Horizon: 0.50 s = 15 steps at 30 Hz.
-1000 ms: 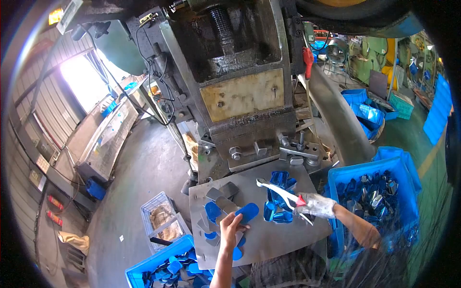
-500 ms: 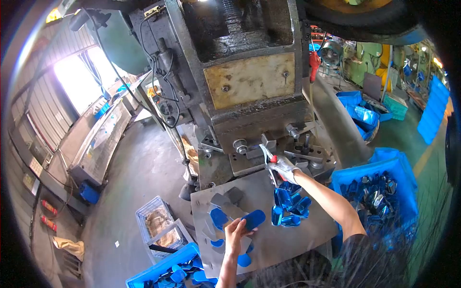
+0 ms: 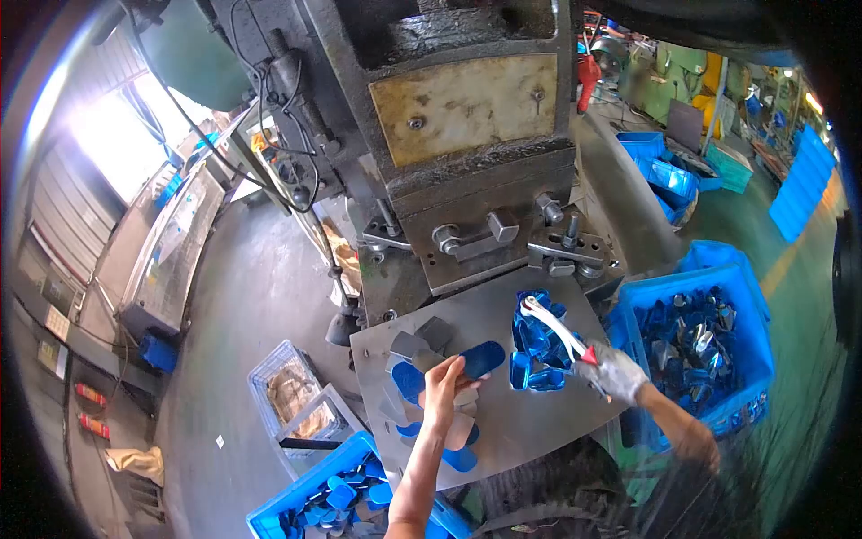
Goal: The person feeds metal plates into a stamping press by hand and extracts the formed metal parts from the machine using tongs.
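Observation:
My bare left hand point(image 3: 442, 388) pinches a flat blue oval metal blank point(image 3: 483, 359) above the metal plate. Beneath and beside that hand lie several loose blanks, some blue, some grey point(image 3: 409, 345). My right hand point(image 3: 618, 375), in a light grey glove, is closed around the red handles of long-nosed pliers point(image 3: 558, 331). The pliers point up and left, their tip over a pile of bent blue metal pieces point(image 3: 535, 346). Whether the jaws hold a piece, I cannot tell. Behind the plate stands the press with its die point(image 3: 476, 242).
A blue bin point(image 3: 759, 350) of bent pieces stands at the right, another blue bin point(image 3: 269, 516) of flat blanks at the lower left. A blue-grey crate point(image 3: 262, 395) sits on the floor. The metal plate point(image 3: 575, 436) spans the space before the press.
My right hand has drawn the pliers back from the die, down and right, to the pile of bent pieces. My left hand still holds the blank, nearly in place. The view has shifted.

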{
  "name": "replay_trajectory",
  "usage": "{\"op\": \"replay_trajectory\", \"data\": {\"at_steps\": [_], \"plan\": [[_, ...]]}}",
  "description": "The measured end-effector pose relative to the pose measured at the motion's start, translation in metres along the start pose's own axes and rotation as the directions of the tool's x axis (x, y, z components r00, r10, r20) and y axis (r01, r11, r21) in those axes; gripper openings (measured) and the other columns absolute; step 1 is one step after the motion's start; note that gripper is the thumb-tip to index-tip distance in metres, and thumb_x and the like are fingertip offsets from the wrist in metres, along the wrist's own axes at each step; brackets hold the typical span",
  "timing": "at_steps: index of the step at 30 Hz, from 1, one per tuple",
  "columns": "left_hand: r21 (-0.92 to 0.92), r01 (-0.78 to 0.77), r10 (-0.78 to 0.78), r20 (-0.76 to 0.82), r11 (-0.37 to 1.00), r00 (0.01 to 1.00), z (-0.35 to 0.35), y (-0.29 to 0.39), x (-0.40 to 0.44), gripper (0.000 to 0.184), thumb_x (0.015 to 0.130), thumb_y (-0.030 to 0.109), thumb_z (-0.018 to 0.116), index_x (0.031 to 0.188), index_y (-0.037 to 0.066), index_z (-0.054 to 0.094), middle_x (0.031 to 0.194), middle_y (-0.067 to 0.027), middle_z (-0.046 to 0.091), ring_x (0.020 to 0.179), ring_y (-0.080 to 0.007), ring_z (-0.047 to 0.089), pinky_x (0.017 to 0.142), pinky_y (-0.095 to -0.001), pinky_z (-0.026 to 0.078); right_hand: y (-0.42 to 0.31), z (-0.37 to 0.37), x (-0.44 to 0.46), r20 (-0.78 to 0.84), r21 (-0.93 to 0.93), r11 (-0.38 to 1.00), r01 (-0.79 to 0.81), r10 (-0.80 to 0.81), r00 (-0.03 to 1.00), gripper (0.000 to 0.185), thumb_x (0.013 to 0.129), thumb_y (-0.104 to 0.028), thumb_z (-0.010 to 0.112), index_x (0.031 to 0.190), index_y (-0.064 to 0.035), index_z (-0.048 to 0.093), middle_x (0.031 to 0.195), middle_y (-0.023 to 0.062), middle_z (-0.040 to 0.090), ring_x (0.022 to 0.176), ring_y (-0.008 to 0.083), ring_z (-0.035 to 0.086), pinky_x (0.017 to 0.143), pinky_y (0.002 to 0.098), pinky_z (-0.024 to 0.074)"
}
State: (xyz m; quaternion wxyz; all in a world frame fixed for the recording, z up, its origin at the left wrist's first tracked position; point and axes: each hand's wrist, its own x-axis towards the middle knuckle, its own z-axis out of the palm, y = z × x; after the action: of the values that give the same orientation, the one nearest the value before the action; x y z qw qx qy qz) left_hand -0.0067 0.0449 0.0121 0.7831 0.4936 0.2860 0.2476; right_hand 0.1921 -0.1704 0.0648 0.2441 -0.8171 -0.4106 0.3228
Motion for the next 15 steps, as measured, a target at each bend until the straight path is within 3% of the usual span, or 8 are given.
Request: {"op": "replay_trajectory", "data": {"at_steps": [2, 5, 8, 9, 11, 12, 13, 15], "plan": [[0.008, -0.002, 0.002, 0.04, 1.0, 0.999, 0.007, 0.001, 0.005, 0.032, 0.092, 0.02, 0.047, 0.105, -0.009, 0.054, 0.09, -0.014, 0.062, 0.081, -0.0226, 0.065, 0.068, -0.0267, 0.053, -0.027, -0.007, -0.021, 0.039, -0.034, 0.998, -0.055, 0.056, 0.998, 0.041, 0.087, -0.041, 0.051, 0.1, -0.0025, 0.046, 0.063, 0.0137, 0.058, 0.06, 0.0274, 0.062, 0.057, 0.0393, 0.0484], [0.012, 0.006, -0.006, 0.044, 1.0, 0.999, 0.019, 0.001, 0.009, 0.033, 0.093, 0.022, 0.046, 0.105, -0.008, 0.054, 0.092, -0.015, 0.062, 0.082, -0.0226, 0.065, 0.069, -0.0276, 0.053, -0.027, 0.004, -0.029, 0.068, -0.38, 0.914, 0.14, -0.123, 0.99, 0.044, 0.087, -0.043, 0.047, 0.111, -0.0066, 0.043, 0.072, 0.0194, 0.061, 0.07, 0.036, 0.062, 0.064, 0.0452, 0.0482], [-0.016, -0.066, 0.066, -0.027, 0.998, 0.997, 0.016, -0.008, 0.011, 0.031, 0.092, 0.023, 0.048, 0.107, -0.003, 0.054, 0.097, -0.013, 0.063, 0.083, -0.0216, 0.064, 0.07, -0.0278, 0.052, -0.027, -0.003, -0.025, 0.086, -0.416, 0.898, 0.139, -0.114, 0.99, 0.044, 0.087, -0.046, 0.046, 0.11, -0.0081, 0.043, 0.073, 0.0183, 0.062, 0.07, 0.0356, 0.062, 0.065, 0.045, 0.0479], [0.232, -0.19, 0.212, -0.072, 0.954, 0.975, 0.015, -0.003, 0.01, 0.031, 0.09, 0.023, 0.051, 0.11, -0.001, 0.053, 0.1, -0.0125, 0.062, 0.088, -0.0227, 0.063, 0.073, -0.0291, 0.051, -0.025, -0.008, -0.02, 0.084, -0.392, 0.911, 0.127, -0.102, 0.991, 0.043, 0.087, -0.046, 0.046, 0.109, -0.0079, 0.043, 0.073, 0.018, 0.062, 0.07, 0.0356, 0.062, 0.065, 0.045, 0.0478], [0.675, -0.334, 0.485, -0.04, 0.657, 0.873, 0.003, 0.013, 0.004, 0.035, 0.086, 0.021, 0.057, 0.115, 0.003, 0.052, 0.107, -0.0115, 0.06, 0.096, -0.025, 0.06, 0.078, -0.0316, 0.049, -0.021, -0.025, -0.006, 0.07, -0.338, 0.937, 0.086, -0.066, 0.995, 0.042, 0.087, -0.045, 0.047, 0.105, -0.0076, 0.044, 0.073, 0.0172, 0.062, 0.07, 0.0355, 0.062, 0.064, 0.045, 0.0475], [0.885, -0.263, 0.535, 0.018, 0.384, 0.845, -0.004, 0.021, 0.003, 0.043, 0.081, 0.022, 0.062, 0.118, 0.005, 0.05, 0.114, -0.0114, 0.056, 0.105, -0.0272, 0.054, 0.084, -0.0341, 0.046, -0.013, -0.031, 0.007, 0.06, -0.273, 0.957, 0.099, -0.086, 0.994, 0.04, 0.087, -0.045, 0.046, 0.1, -0.0073, 0.044, 0.071, 0.0175, 0.061, 0.071, 0.0351, 0.061, 0.064, 0.0458, 0.0467], [0.986, -0.157, 0.565, 0.095, 0.062, 0.82, -0.01, 0.028, 0.005, 0.053, 0.075, 0.023, 0.067, 0.122, 0.008, 0.047, 0.121, -0.0113, 0.052, 0.113, -0.0293, 0.048, 0.091, -0.0365, 0.042, -0.018, -0.042, 0.018, 0.062, -0.31, 0.943, 0.122, -0.108, 0.992, 0.039, 0.087, -0.044, 0.046, 0.098, -0.0066, 0.043, 0.07, 0.0184, 0.059, 0.071, 0.0353, 0.061, 0.064, 0.0451, 0.0464], [0.988, -0.102, 0.509, 0.145, -0.112, 0.849, -0.019, 0.016, 0.005, 0.065, 0.067, 0.029, 0.072, 0.123, 0.009, 0.046, 0.13, -0.0152, 0.043, 0.121, -0.032, 0.038, 0.099, -0.0402, 0.032, -0.013, -0.052, 0.051, -0.078, -0.395, 0.908, 0.141, -0.186, 0.979, 0.038, 0.087, -0.043, 0.047, 0.096, -0.006, 0.045, 0.073, 0.019, 0.059, 0.072, 0.0356, 0.06, 0.064, 0.0449, 0.0462]]}}
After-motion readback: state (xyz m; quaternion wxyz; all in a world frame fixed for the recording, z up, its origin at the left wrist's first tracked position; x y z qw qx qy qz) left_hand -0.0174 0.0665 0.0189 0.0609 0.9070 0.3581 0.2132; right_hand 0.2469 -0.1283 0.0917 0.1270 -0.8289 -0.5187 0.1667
